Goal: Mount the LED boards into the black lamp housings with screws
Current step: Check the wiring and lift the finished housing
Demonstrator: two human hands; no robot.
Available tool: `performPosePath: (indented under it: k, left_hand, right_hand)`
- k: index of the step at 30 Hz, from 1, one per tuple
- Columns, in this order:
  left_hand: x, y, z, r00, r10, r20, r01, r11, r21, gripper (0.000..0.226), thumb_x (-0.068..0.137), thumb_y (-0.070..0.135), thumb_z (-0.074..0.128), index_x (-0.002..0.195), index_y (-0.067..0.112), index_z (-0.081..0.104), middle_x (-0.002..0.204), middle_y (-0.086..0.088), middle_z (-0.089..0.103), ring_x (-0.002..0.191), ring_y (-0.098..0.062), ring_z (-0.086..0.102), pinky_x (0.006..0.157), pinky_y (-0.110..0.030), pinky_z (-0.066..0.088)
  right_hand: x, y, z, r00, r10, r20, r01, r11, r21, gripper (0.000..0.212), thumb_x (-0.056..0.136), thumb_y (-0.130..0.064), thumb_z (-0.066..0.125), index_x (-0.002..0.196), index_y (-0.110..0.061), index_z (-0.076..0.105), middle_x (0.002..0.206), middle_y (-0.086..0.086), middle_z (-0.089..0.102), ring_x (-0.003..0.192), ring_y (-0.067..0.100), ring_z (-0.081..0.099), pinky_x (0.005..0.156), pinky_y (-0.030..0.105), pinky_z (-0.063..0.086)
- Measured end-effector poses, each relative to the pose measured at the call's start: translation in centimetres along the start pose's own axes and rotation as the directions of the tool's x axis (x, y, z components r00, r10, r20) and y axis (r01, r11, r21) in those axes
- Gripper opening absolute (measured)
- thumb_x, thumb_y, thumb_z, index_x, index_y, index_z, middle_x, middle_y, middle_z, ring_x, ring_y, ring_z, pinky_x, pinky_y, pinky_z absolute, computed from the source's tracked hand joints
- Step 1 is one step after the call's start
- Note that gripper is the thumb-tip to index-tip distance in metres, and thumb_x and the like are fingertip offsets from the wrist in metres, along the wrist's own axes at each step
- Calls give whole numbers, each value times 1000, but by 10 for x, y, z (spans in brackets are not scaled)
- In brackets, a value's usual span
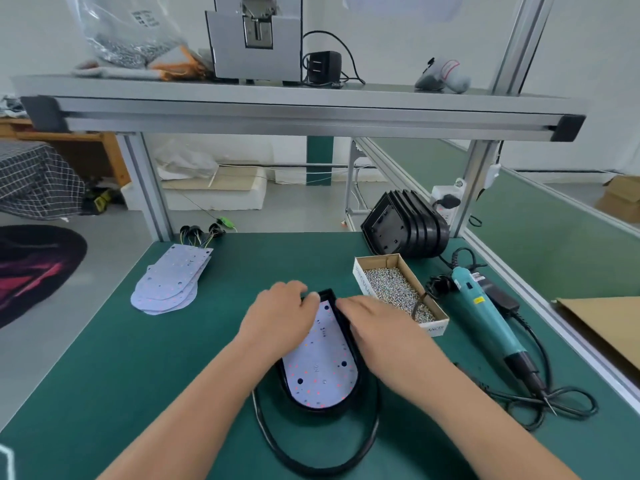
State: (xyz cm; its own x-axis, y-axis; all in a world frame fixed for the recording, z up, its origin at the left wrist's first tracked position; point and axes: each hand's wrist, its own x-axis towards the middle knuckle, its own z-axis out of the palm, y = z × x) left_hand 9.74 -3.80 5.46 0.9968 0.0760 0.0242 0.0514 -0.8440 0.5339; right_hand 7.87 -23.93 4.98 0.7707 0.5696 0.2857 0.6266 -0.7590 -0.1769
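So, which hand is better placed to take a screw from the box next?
Probably the right hand. The screw box lies just beside it, right of the housing, while the left hand rests on the board's other side.

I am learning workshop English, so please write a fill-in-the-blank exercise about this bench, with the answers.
The left hand and right hand touch a board lying in a black ___.
Spare boards are stacked to the ___ of the hands.
The box holds many small ___.
The screwdriver lies to the ___ of the box.
Answers: housing; left; screws; right.
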Motion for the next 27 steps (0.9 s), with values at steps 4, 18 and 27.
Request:
performPosePath:
  k: [4,18,27]
  left_hand:
    - [1,-13,21,995,-24,-101,7,987,-158,33,109,53,39,102,27,59,94,5,68,92,-24,64,85,-41,51]
    - [12,-28,18,997,51,65,71,-137,-988,67,96,60,41,56,19,74,61,-7,66,56,-20,65,58,-28,55]
    - [-7,-17,7,986,-60,153,146,-112,-983,23,92,21,56,72,14,49,79,-10,55,77,-29,49,74,-39,43]
  right_hand:
    - [25,2,-5,983,100,154,-98,995,-21,14,101,-12,47,114,-17,49,108,6,60,99,33,59,80,46,45]
    - [37,7,15,930,366,-1,-348,885,309,17,112,-29,42,107,-23,57,95,1,66,87,26,60,78,42,48]
    - [40,15,3,950,176,-259,-151,982,117,21,107,-41,42,111,-34,61,105,-6,63,93,20,59,75,42,46]
